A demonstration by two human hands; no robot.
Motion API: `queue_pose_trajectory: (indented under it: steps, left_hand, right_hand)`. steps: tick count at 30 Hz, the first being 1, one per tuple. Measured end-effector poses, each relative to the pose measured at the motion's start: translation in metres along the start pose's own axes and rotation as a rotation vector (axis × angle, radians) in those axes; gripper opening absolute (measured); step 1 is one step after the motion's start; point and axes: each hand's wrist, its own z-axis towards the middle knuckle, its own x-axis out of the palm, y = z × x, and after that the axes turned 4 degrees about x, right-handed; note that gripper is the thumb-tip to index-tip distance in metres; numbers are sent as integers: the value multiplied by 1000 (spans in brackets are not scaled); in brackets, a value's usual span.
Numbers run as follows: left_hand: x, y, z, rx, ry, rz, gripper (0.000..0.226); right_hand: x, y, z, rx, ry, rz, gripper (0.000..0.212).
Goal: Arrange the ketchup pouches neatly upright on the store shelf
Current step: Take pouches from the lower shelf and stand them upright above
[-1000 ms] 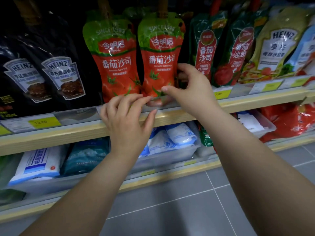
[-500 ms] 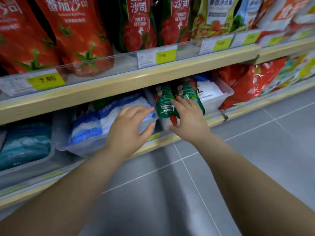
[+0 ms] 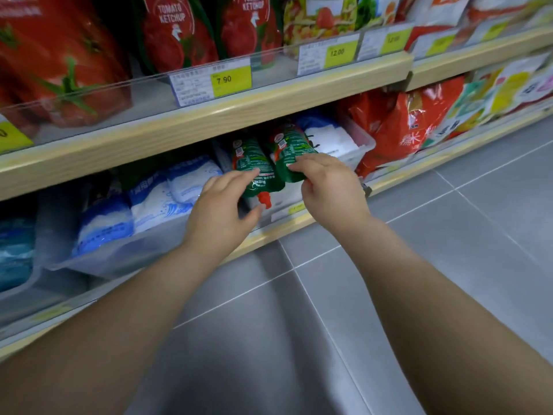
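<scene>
**Stray ketchup pouches reached for on lower shelf**

Two green ketchup pouches are seen lying on their backs on the lower shelf (image 3: pixel 299 223), spouts toward the aisle, among blue-and-white bags (image 3: pixel 155 199) and a clear bin (image 3: pixel 359 145). The left pouch (image 3: pixel 254 163) is touched by the fingertips of the left hand (image 3: pixel 221 211), whose grip is spread wide with the thumb apart below the red cap (image 3: pixel 264 199); nothing is held by it yet. The right pouch (image 3: pixel 290 151) is covered at its near end by the right hand (image 3: pixel 329 187), fingers curled over it; whether the thumb is closed beneath cannot be told, as the underside is hidden.

Both pouches are judged to be out of place: the upper shelf (image 3: pixel 239 106) carries the standing ketchup pouches (image 3: pixel 176 31) behind a clear rail with a yellow 7.90 price tag (image 3: pixel 230 79). One hand is given to each pouch, presumably so that both may be lifted together and stood upright above. The near, spout ends are addressed, probably because the rest lies under the upper shelf's lip. The soft, slack packs are likely to sag when lifted.
</scene>
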Motion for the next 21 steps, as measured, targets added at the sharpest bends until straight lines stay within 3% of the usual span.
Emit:
queue_pose_trajectory:
  steps: [5, 12, 14, 16, 18, 21]
  left_hand:
    - [3, -34, 45, 11, -58, -123, 69]
    - [-4, -63, 72, 12, -158, -240, 26]
    - [-9, -65, 75, -5, -164, -259, 19]
    - [-16, -68, 76, -13, -183, -283, 15]
    - [-26, -71, 77, -7, -216, -324, 17]
    - [-46, -74, 80, 7, -263, -411, 13]
  right_hand:
    - [-46, 9, 18, -30, -120, 95, 35]
    - [-72, 15, 28, 45, -207, 326, 38]
    - [-72, 17, 30, 93, -295, 397, 54]
    - [-69, 19, 30, 183, -329, 482, 86]
    - [-64, 19, 27, 275, -264, 574, 111]
    - [-60, 24, 27, 384, -82, 666, 122]
